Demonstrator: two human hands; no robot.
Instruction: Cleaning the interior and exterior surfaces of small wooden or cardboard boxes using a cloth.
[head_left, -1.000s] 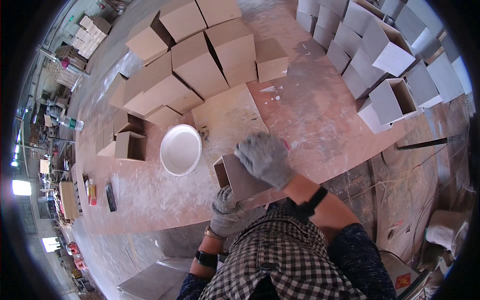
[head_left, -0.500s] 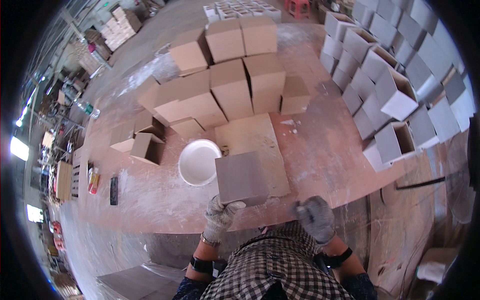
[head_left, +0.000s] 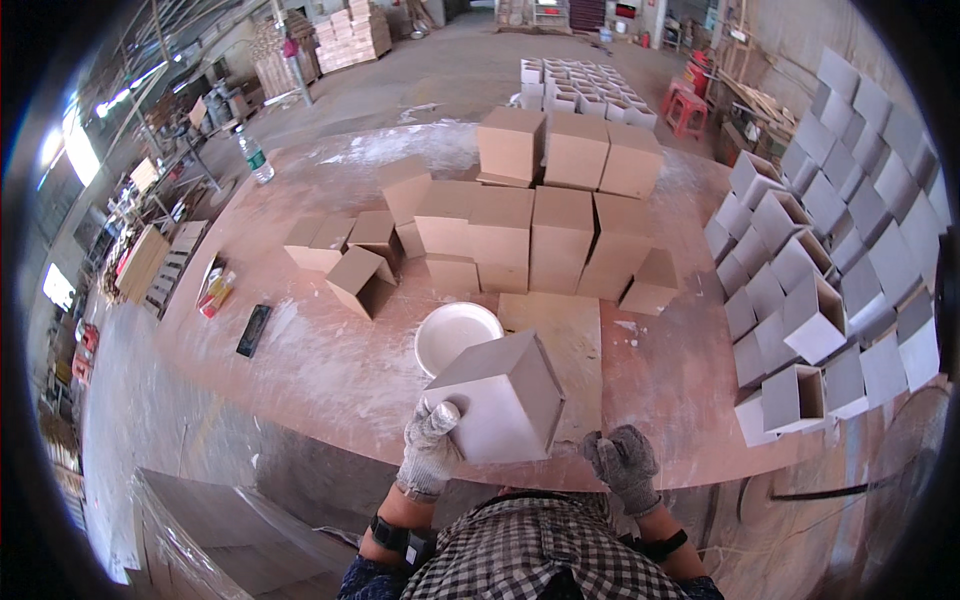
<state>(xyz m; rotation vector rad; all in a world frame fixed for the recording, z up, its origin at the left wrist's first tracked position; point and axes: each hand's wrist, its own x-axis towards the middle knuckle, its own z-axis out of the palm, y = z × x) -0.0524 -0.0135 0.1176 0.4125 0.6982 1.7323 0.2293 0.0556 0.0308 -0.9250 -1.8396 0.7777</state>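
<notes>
My left hand (head_left: 432, 437), in a grey work glove, grips the lower left corner of a brown wooden box (head_left: 500, 395) and holds it up, tilted, above the table's near edge. The box shows a pale face toward me and a brown side. My right hand (head_left: 622, 462), also gloved, hangs just right of the box with fingers curled and nothing in it, over the table edge. Just behind the box sit a white bowl (head_left: 455, 332) and a flat brown board (head_left: 565, 340) on the dusty reddish table (head_left: 330, 370).
Several brown boxes stand stacked (head_left: 545, 200) at the table's middle and back, with open ones (head_left: 358, 278) to the left. Grey open boxes (head_left: 810, 310) line the right side. A black bar (head_left: 253, 330) and a bottle (head_left: 256, 158) lie at the left.
The box has been lifted and turned in my left hand, closer to me. My right hand let go of its top and dropped to the right edge of the table.
</notes>
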